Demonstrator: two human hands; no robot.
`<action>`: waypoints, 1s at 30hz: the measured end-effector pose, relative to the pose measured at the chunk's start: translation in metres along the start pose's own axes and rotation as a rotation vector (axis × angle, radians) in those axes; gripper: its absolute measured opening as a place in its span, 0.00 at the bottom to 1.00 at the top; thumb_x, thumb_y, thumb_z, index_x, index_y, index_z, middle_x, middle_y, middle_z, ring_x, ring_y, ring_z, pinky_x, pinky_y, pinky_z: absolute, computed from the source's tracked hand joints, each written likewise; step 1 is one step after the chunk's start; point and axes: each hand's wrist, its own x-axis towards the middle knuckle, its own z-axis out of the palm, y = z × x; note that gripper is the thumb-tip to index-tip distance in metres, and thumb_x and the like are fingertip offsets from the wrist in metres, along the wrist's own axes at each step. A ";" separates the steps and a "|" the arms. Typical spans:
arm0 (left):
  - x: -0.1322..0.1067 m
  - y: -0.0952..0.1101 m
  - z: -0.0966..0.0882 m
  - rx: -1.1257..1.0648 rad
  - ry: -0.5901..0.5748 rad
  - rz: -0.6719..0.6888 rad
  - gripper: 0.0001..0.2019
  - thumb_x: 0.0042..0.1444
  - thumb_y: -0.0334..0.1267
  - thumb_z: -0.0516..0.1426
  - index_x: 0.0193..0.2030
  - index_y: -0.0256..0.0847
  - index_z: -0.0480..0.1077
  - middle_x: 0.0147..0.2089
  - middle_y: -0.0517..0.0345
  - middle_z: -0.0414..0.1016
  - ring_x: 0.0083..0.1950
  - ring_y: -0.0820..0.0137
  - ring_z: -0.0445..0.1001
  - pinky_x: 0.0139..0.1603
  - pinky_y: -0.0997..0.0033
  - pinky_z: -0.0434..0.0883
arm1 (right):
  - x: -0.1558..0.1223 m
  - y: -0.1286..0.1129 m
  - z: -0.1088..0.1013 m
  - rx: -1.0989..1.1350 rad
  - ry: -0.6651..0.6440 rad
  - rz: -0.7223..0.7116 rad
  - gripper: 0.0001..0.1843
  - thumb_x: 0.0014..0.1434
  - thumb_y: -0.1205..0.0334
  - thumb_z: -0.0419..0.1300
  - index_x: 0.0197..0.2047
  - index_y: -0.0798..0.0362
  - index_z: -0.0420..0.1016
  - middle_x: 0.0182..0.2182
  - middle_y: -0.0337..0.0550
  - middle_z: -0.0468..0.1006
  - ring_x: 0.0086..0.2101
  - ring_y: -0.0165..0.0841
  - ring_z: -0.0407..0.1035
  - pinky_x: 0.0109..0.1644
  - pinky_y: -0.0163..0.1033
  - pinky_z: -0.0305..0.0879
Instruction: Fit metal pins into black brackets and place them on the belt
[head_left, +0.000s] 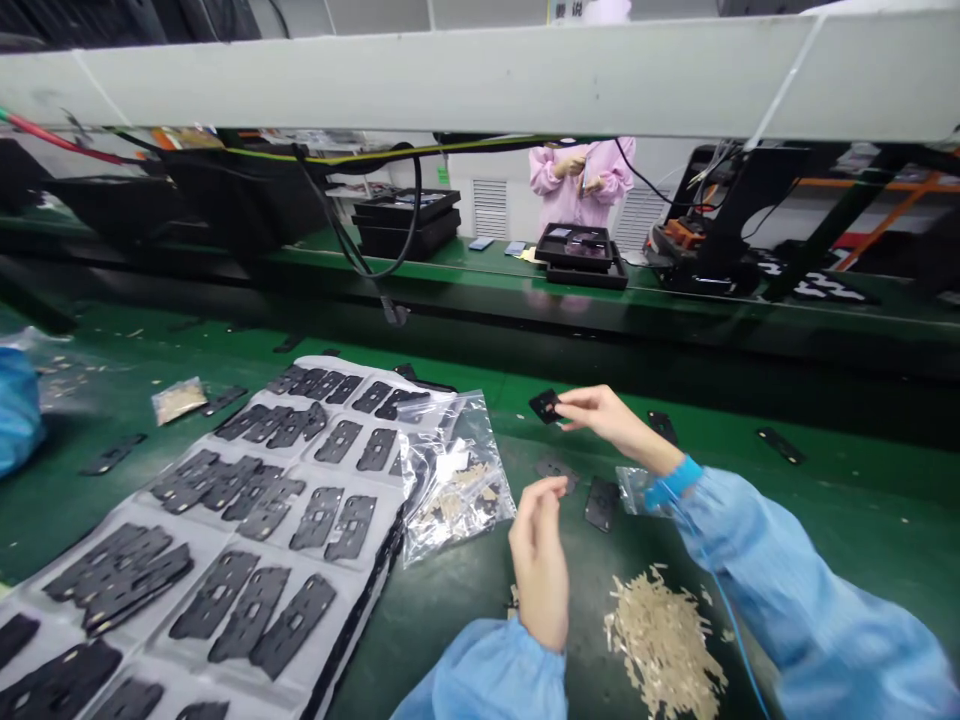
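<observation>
My right hand point(607, 420) reaches forward over the green bench and pinches a small flat black part point(545, 405) between thumb and fingertips. My left hand point(538, 560) is raised nearer to me, fingers curled together in a pinch; what it holds, if anything, is too small to make out. Two more black parts point(600, 502) lie on the bench between the hands. A heap of small beige pieces point(664, 640) sits just right of my left wrist. Both arms wear light blue sleeves.
A white sheet point(225, 520) covered with several rows of black parts fills the left. A clear plastic bag point(457, 480) of beige pieces lies at its right edge. Loose black parts point(780, 445) dot the bench. A person in pink point(581, 180) stands beyond black trays point(585, 255).
</observation>
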 end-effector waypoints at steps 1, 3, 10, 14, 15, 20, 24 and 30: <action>0.005 0.000 -0.002 -0.137 0.000 -0.133 0.13 0.60 0.42 0.50 0.42 0.39 0.71 0.47 0.49 0.73 0.46 0.66 0.71 0.47 0.67 0.67 | -0.020 -0.006 -0.003 0.026 0.004 -0.047 0.13 0.61 0.60 0.55 0.44 0.57 0.76 0.40 0.47 0.78 0.40 0.37 0.73 0.42 0.42 0.72; 0.012 0.004 -0.004 -0.384 -0.107 -0.390 0.19 0.59 0.48 0.49 0.42 0.35 0.71 0.44 0.46 0.74 0.39 0.68 0.74 0.39 0.70 0.69 | -0.060 -0.017 -0.007 0.051 -0.020 -0.261 0.11 0.60 0.63 0.56 0.42 0.52 0.79 0.46 0.46 0.76 0.45 0.37 0.70 0.49 0.44 0.68; 0.001 0.011 0.005 -0.350 -0.588 -0.634 0.15 0.57 0.40 0.55 0.44 0.28 0.72 0.34 0.44 0.78 0.33 0.65 0.77 0.35 0.69 0.72 | -0.147 -0.029 -0.009 -0.107 -0.075 -0.446 0.21 0.58 0.75 0.53 0.49 0.44 0.75 0.58 0.42 0.64 0.57 0.40 0.57 0.56 0.50 0.60; -0.009 0.005 0.006 -0.292 -0.614 -0.605 0.17 0.59 0.41 0.53 0.50 0.31 0.70 0.39 0.43 0.77 0.36 0.65 0.77 0.39 0.69 0.71 | -0.172 -0.022 -0.010 0.122 0.086 -0.283 0.20 0.60 0.73 0.49 0.47 0.44 0.76 0.57 0.42 0.66 0.55 0.39 0.61 0.56 0.50 0.60; -0.011 0.004 0.004 -0.290 -0.606 -0.597 0.18 0.59 0.41 0.53 0.51 0.33 0.69 0.40 0.44 0.77 0.37 0.66 0.77 0.40 0.68 0.71 | -0.177 -0.018 -0.010 0.169 0.151 -0.230 0.19 0.61 0.72 0.49 0.46 0.45 0.77 0.55 0.43 0.68 0.53 0.39 0.63 0.56 0.50 0.61; -0.019 0.005 -0.019 -0.256 -0.528 -0.611 0.16 0.58 0.38 0.55 0.52 0.35 0.69 0.39 0.48 0.74 0.40 0.68 0.73 0.46 0.64 0.68 | -0.201 0.015 0.004 0.377 0.332 -0.028 0.12 0.61 0.65 0.53 0.37 0.50 0.79 0.40 0.46 0.77 0.41 0.38 0.71 0.45 0.44 0.69; -0.021 0.007 -0.058 -0.015 -0.331 -0.443 0.12 0.54 0.35 0.57 0.45 0.34 0.74 0.30 0.58 0.67 0.32 0.77 0.66 0.35 0.77 0.66 | -0.218 0.044 0.019 0.484 0.353 0.123 0.12 0.59 0.61 0.54 0.34 0.52 0.79 0.36 0.47 0.76 0.34 0.35 0.72 0.36 0.40 0.72; -0.026 0.004 -0.107 0.752 -0.167 -0.028 0.11 0.53 0.43 0.57 0.35 0.37 0.74 0.31 0.56 0.72 0.31 0.70 0.68 0.32 0.72 0.66 | -0.230 0.057 0.023 0.472 0.341 0.169 0.13 0.60 0.59 0.53 0.34 0.52 0.78 0.37 0.48 0.75 0.34 0.35 0.72 0.36 0.39 0.72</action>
